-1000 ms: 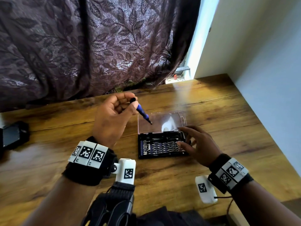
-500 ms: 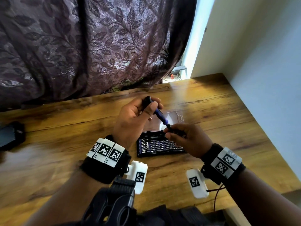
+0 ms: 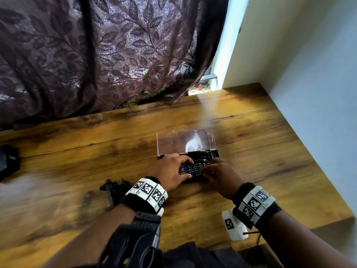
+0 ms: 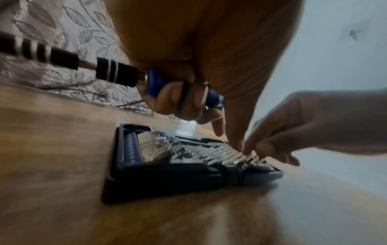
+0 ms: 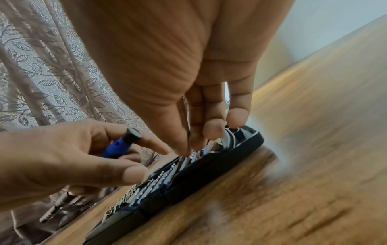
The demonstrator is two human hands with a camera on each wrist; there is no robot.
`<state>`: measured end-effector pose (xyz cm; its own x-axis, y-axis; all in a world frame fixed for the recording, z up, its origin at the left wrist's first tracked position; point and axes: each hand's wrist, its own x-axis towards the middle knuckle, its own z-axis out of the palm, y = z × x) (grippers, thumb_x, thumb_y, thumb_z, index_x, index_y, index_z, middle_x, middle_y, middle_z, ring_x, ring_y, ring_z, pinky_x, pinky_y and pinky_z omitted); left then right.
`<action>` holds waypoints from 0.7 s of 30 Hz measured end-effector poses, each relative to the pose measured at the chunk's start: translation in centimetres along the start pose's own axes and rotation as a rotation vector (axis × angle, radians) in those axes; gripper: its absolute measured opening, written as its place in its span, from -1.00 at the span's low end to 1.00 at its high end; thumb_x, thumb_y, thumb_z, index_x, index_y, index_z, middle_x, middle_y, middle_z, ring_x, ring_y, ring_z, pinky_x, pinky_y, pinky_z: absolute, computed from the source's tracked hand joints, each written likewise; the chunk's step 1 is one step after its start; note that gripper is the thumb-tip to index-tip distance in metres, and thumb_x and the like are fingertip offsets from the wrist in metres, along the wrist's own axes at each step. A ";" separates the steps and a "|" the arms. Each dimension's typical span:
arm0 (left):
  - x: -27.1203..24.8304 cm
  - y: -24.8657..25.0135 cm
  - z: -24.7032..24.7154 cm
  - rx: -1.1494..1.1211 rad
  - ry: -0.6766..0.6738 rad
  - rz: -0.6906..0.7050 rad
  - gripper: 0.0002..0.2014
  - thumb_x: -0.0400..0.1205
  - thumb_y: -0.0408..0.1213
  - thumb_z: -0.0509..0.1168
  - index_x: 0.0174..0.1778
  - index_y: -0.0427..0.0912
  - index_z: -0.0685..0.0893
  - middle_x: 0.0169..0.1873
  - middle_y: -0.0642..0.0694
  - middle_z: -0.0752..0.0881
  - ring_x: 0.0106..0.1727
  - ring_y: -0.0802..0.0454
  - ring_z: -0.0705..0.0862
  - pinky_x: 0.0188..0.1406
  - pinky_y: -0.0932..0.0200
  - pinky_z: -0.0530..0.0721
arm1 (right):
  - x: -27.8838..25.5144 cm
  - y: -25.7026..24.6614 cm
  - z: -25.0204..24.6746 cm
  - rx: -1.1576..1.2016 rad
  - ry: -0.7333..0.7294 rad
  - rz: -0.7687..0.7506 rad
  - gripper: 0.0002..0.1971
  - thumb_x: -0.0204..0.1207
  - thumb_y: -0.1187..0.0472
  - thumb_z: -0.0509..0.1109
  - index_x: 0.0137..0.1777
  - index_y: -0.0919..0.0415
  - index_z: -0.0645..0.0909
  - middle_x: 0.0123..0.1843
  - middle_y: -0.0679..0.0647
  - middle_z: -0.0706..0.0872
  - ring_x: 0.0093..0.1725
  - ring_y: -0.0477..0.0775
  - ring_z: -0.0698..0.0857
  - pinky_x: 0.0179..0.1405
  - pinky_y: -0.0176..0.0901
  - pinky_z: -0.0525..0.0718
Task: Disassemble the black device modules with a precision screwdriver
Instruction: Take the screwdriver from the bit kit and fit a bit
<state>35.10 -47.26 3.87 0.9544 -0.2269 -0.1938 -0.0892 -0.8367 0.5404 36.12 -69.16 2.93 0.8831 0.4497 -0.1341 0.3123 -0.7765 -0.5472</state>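
An open black bit case (image 3: pixel 209 154) with rows of silver bits lies on the wooden table (image 3: pixel 251 132), its clear lid (image 3: pixel 173 141) folded back. My left hand (image 3: pixel 185 171) grips the blue-handled precision screwdriver (image 4: pixel 159 81) in its curled fingers, shaft pointing left, while its index finger reaches down to the bits. My right hand (image 3: pixel 207 171) points its fingers down into the rows and pinches a bit (image 5: pixel 189 155) between thumb and forefinger, close to the left index finger. A black device (image 3: pixel 7 161) sits at the table's far left edge.
A small black object (image 3: pixel 114 188) lies on the table just left of my left wrist. A patterned curtain (image 3: pixel 116 55) hangs behind the table, and a wall (image 3: pixel 309 93) runs along its right side. The table's front edge is near my right forearm.
Both hands came down onto the bit case. The left hand lowered the screwdriver from above the lid; the right hand left the screwdriver's tip and went to the bit rows.
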 end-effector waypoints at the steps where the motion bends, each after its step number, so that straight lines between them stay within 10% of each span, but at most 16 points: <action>1: 0.2 0.1 0.4 0.038 -0.034 0.004 -0.58 0.51 0.08 0.55 0.29 0.29 0.67 -0.09 0.15 0.64 -0.02 0.10 0.64 -0.03 0.11 0.62 | 0.0 -0.1 0.0 -0.002 0.001 0.002 -0.81 0.63 0.15 0.47 0.16 0.05 0.84 0.01 -0.05 0.67 -0.10 -0.02 0.69 0.02 -0.06 0.73; 13: 0.3 0.4 2.0 -0.044 -0.035 -0.104 -0.62 0.48 0.09 0.57 0.20 0.32 0.67 -0.23 0.18 0.63 -0.10 0.15 0.64 -0.06 0.10 0.68 | 1.1 -1.5 -0.8 0.087 -0.105 0.164 -0.88 0.57 0.10 0.52 0.04 0.07 0.83 -0.02 -0.06 0.80 -0.04 -0.11 0.74 0.08 -0.14 0.75; 21: 0.2 1.0 1.8 -0.083 -0.044 -0.187 -0.64 0.47 0.08 0.58 0.16 0.36 0.71 -0.35 0.21 0.66 -0.21 0.22 0.67 -0.17 0.15 0.71 | 2.2 -3.0 -0.7 0.092 -0.146 0.338 -0.91 0.52 0.08 0.57 -0.17 0.05 0.85 -0.23 -0.08 0.82 -0.20 -0.13 0.75 -0.25 -0.31 0.63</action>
<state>34.68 -48.99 2.91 0.9387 -0.0947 -0.3315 0.1137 -0.8226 0.5571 37.39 -66.20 4.84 0.8695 0.2382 -0.4327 -0.0270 -0.8518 -0.5232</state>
